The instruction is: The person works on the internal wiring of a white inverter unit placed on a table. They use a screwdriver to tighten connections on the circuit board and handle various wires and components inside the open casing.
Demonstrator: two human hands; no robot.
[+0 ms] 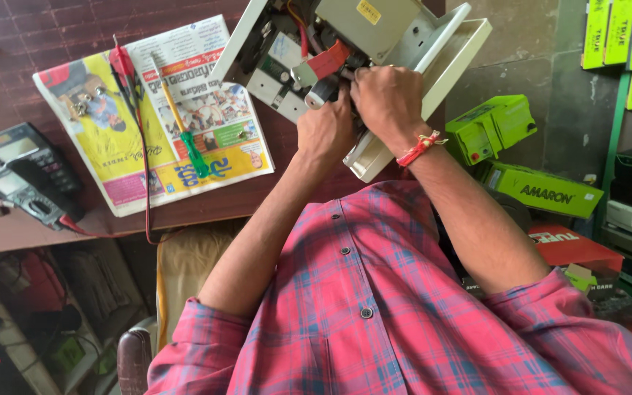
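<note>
An opened white electrical unit (448,55) lies tilted at the table's edge, with its circuit boards, wires and a grey metal box exposed. My left hand (327,135) is closed around a black-and-grey cylindrical handle (320,92) that points into the unit. My right hand (389,99), which has a red thread on the wrist, presses against the left hand. Its fingers curl into the unit beside a red-sleeved part (328,61), and what they grip is hidden.
A newspaper (140,157) on the brown table carries a green-handled screwdriver (195,153) and a red test probe (121,64). Two meters (23,186) sit at the left edge. Green boxes (539,192) and a red box (572,245) stand on the right by shelves.
</note>
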